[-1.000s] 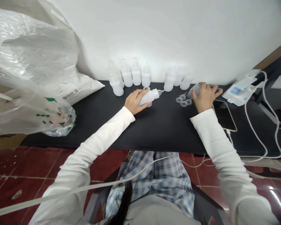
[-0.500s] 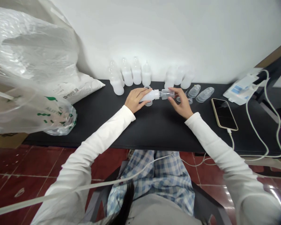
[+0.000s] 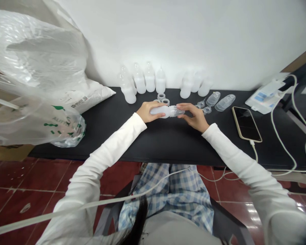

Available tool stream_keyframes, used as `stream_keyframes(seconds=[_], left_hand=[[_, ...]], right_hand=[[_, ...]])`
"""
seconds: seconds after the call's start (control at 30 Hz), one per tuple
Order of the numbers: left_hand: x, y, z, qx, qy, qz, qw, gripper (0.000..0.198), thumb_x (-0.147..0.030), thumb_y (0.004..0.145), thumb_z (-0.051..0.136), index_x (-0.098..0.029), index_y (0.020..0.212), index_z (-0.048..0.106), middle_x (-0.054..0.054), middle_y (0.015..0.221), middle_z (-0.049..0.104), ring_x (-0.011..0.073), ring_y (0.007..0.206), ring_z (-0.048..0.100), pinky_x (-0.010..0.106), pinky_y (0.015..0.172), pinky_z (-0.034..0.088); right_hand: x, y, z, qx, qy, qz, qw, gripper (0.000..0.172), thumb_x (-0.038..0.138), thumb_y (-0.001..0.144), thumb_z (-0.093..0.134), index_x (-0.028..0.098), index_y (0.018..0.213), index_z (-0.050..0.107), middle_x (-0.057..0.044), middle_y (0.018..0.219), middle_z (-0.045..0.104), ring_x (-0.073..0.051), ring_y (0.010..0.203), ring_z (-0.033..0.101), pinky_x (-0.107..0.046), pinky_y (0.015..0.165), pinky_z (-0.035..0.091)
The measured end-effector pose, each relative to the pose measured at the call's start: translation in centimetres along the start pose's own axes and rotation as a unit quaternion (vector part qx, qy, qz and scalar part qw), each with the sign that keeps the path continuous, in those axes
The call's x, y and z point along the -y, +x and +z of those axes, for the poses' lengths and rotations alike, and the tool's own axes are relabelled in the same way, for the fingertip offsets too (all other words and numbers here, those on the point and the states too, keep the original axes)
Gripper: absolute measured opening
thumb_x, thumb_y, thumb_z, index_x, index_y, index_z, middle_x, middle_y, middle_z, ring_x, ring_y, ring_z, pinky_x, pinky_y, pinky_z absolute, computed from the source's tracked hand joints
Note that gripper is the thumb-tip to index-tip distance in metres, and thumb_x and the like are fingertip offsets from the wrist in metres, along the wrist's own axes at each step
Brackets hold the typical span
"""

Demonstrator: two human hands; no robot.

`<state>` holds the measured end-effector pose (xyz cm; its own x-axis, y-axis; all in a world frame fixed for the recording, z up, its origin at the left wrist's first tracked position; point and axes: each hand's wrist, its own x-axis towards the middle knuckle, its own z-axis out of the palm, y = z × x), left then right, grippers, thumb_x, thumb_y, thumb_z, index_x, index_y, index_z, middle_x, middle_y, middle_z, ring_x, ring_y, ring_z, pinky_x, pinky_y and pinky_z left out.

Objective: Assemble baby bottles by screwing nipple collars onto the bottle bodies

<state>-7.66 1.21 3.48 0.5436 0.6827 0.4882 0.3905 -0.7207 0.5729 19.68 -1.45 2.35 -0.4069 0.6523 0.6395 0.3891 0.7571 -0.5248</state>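
My left hand (image 3: pixel 148 111) is wrapped round a white baby bottle (image 3: pixel 159 110) lying sideways above the table. My right hand (image 3: pixel 195 117) grips the clear cap (image 3: pixel 177 111), which sits over the bottle's neck end. Just behind the bottle lie several white rings (image 3: pixel 161 96). To the right of my right hand are small clear teats (image 3: pixel 206 110) and two loose clear caps (image 3: pixel 225 102). A row of capped bottles (image 3: pixel 150 81) stands along the wall at the left, and bottles without visible caps (image 3: pixel 186 88) stand further right.
Plastic bags (image 3: pixel 33 68) fill the left end of the black table (image 3: pixel 173 146). At the right lie a phone (image 3: pixel 247 124) on a charging cable and a white packet (image 3: pixel 264 97) with cords. A pale strap (image 3: pixel 79 207) crosses in front of my lap.
The clear cap has moved left onto the bottle's neck, closing the gap between them. Both hands and the bottle have come slightly nearer to me, uncovering the rings behind.
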Motion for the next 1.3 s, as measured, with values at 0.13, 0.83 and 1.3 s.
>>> stream_keyframes(seconds=[0.13,0.83,1.3], left_hand=[[-0.2,0.4,-0.5,0.070,-0.152,-0.146,0.975,0.072,-0.078,0.076,0.067,-0.015,0.106,0.081,0.011,0.098,0.080,0.0277,0.090,0.076,0.039,0.083,0.061],[0.5,0.4,2.3,-0.038,0.272,0.171,0.946,0.064,-0.067,0.088,0.064,-0.024,0.135,0.065,0.010,0.110,0.077,0.0245,0.098,0.073,0.039,0.092,0.057],[-0.4,0.6,1.9,0.028,0.211,0.063,0.975,0.068,-0.069,0.088,0.059,-0.023,0.137,0.064,0.015,0.125,0.071,0.0314,0.121,0.066,0.048,0.109,0.048]], right_hand=[[0.7,-0.3,0.3,0.040,0.006,0.018,0.999,0.041,0.052,0.093,0.064,0.023,0.121,0.065,-0.012,0.120,0.073,-0.025,0.107,0.071,-0.039,0.088,0.060],[1.9,1.1,1.7,-0.009,0.051,0.311,0.949,0.047,0.063,0.097,0.043,0.025,0.072,0.035,0.006,0.055,0.041,-0.011,0.047,0.041,-0.028,0.052,0.035],[1.4,1.3,2.1,-0.021,-0.002,0.230,0.973,0.037,0.057,0.100,0.039,0.026,0.079,0.042,0.003,0.059,0.051,-0.015,0.052,0.050,-0.029,0.052,0.039]])
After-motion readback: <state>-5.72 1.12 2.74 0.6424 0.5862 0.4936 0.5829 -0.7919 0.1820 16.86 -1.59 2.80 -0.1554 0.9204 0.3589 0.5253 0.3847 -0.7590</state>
